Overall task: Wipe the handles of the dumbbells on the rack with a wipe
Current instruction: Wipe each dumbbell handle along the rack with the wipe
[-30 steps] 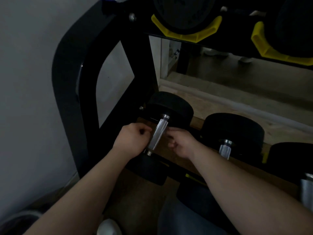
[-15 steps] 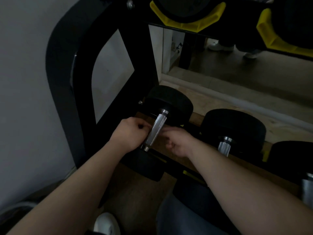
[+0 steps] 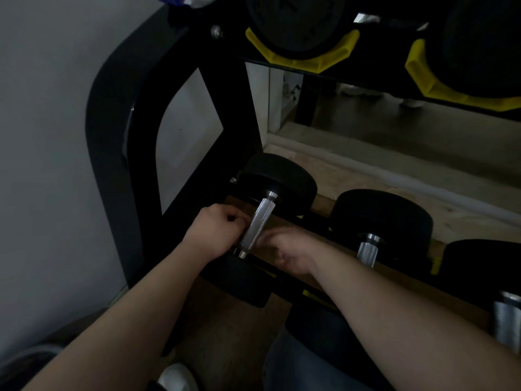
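Chrome handle (image 3: pixel 258 224) of the leftmost dumbbell (image 3: pixel 279 176) sits on the rack (image 3: pixel 112 136). Left hand (image 3: pixel 217 235) is fisted at its 9 o'clock, right hand (image 3: pixel 290 252), blurred, at 3 o'clock; what either pinches, I cannot tell.

From where I stand, the leftmost dumbbell's handle (image 3: pixel 258 224) is hemmed in. The left grip (image 3: pixel 217 232) sits against it on the side of the rack's black side frame (image 3: pixel 112 142) and the right grip (image 3: pixel 287 252) is close on the other, so only the top of the bar lies bare, with the rear head (image 3: pixel 282 176) and front head (image 3: pixel 239 280) closing both ends. To the right, a narrow wooden strip (image 3: pixel 321 204) shows before the second dumbbell (image 3: pixel 380 218), whose short handle is open from above. The upper shelf with its yellow cradles (image 3: pixel 301 56) caps the space overhead, and the wall (image 3: pixel 42 136) shuts in the left.
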